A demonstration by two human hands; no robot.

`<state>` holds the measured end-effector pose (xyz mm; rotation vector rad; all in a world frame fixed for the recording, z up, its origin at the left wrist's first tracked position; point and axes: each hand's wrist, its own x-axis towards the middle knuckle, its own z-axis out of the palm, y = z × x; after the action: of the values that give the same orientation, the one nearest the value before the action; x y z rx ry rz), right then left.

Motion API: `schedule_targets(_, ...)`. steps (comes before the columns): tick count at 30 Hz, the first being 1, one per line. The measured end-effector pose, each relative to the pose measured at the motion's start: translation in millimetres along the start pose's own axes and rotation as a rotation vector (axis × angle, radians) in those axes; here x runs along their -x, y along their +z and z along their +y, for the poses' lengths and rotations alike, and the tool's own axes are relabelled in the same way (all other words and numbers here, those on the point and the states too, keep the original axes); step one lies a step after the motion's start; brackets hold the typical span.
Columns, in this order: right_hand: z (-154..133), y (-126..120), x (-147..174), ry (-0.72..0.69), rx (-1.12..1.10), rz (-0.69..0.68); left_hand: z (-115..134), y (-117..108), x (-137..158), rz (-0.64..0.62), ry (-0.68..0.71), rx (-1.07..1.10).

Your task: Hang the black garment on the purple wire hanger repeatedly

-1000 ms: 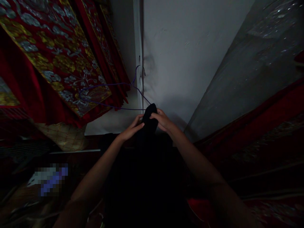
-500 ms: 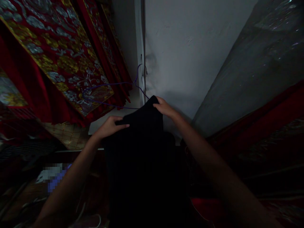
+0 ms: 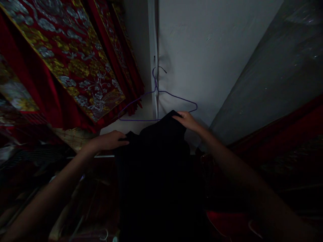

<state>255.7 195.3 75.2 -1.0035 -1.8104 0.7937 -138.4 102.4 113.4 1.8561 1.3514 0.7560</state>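
Note:
A black garment (image 3: 156, 161) hangs stretched between my two hands, too dark for its cut to show. My left hand (image 3: 113, 139) pinches its upper left corner between thumb and fingers. At its upper right corner, my right hand (image 3: 185, 119) grips the edge, a little higher than the left. Just beyond the garment, a thin purple clothes hanger (image 3: 137, 120) hangs facing me against a pale vertical strip. The garment's raised edge covers part of the hanger's bottom bar near the right.
Red cloths with gold and silver embroidery (image 3: 80, 67) hang at the left. A pale wall (image 3: 196, 50) stands behind the hanger. Greyish translucent sheeting (image 3: 272, 70) and dark red fabric (image 3: 277, 131) slope down at the right. Blurred clutter lies at the lower left.
The hanger has turned from edge-on to facing me, its right arm now showing. My hands have spread apart, widening the garment's top edge, and the right hand sits slightly lower.

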Motion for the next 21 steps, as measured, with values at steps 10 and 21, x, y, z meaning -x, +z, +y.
schedule_targets(10,-37,-29,27,-0.040,0.205,0.119,1,-30,-77,0.118,-0.006,-0.028)
schedule_targets(21,-29,-15,30,-0.108,0.240,0.216,-20,-21,-68,-0.017,-0.224,0.300)
